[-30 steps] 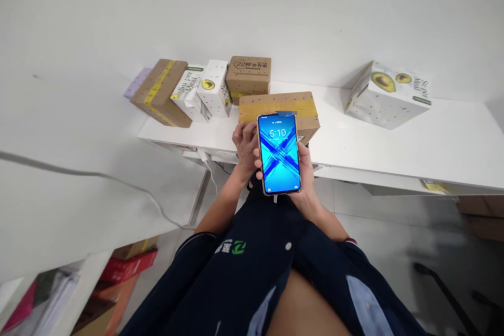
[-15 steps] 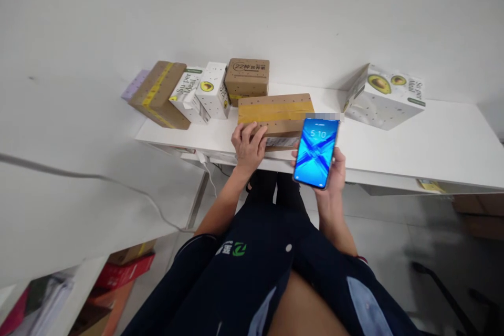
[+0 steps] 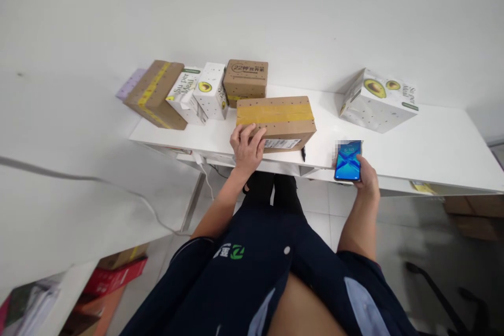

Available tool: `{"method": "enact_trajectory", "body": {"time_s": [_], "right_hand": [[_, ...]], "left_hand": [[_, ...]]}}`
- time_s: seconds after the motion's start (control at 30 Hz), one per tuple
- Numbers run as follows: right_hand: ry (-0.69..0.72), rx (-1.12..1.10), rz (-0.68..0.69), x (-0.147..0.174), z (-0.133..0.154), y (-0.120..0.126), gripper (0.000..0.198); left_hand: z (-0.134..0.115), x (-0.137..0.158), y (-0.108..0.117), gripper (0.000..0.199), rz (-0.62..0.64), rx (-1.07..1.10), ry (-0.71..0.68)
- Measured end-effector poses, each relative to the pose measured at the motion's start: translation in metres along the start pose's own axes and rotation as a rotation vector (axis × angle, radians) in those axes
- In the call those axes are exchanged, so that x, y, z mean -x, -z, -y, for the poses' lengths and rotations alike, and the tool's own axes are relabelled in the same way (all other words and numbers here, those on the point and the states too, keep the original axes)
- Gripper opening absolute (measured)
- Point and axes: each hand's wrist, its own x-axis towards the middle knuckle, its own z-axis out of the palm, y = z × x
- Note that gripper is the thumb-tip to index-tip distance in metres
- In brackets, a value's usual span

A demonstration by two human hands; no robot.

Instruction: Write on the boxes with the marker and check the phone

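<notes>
My left hand (image 3: pixel 248 151) rests on the front left edge of a brown cardboard box (image 3: pixel 275 128), its fingers apart and slightly bent over the top edge. Yellow tape runs along the top of this box, and a white label (image 3: pixel 281 144) shows on its front. Low over the desk's front edge, my right hand (image 3: pixel 367 176) grips a smartphone (image 3: pixel 348 161) with a lit blue screen, the thumb at its right side. A black pen (image 3: pixel 303 153) lies between the box and the phone, close to the box's front right corner.
On the white desk (image 3: pixel 437 149), a white avocado-print box (image 3: pixel 380 101) stands at the right. Behind and left of the taped box are a smaller brown box (image 3: pixel 246 79), two white boxes (image 3: pixel 210 89) and a larger taped box (image 3: pixel 153 94). A cable (image 3: pixel 118 184) hangs at left.
My right hand has moved the phone right and down, away from the brown box, so the pen now shows. My left hand stays on the box.
</notes>
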Motion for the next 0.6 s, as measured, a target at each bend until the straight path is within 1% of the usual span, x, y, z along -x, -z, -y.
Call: {"method": "enact_trajectory", "body": {"time_s": [0.07,0.17,0.2,0.3,0.37,0.43,0.5,0.53,0.6], "right_hand": [[0.049,0.097,-0.044,-0.01,0.003,0.005,0.018],[0.122,0.204,-0.015,-0.02,0.007,0.011,0.019],[0.136,0.243,-0.024,-0.022,0.008,0.012,0.021],[0.23,0.413,-0.131,-0.027,0.014,0.015,0.03],[0.326,0.597,-0.21,-0.028,0.02,0.013,0.033],[0.405,0.815,-0.252,-0.026,0.026,0.005,0.038],[0.472,0.964,-0.257,-0.02,0.029,-0.011,0.045],[0.506,0.992,-0.233,-0.016,0.028,-0.022,0.048],[0.569,1.001,-0.09,-0.005,0.023,-0.05,0.049]], "left_hand": [[0.0,0.0,0.0,0.04,0.002,0.02,-0.005],[0.001,-0.001,0.0,0.04,0.003,0.033,-0.017],[0.001,-0.001,0.0,0.04,0.005,0.029,-0.019],[0.001,-0.002,0.001,0.041,0.013,0.01,-0.027],[0.001,-0.002,0.002,0.041,0.012,0.005,-0.031],[0.0,-0.002,0.003,0.041,0.01,0.007,-0.033],[0.0,-0.002,0.003,0.042,0.019,0.014,-0.028],[0.0,-0.003,0.004,0.042,0.027,0.017,-0.024],[0.0,-0.003,0.005,0.044,0.044,0.019,-0.014]]}}
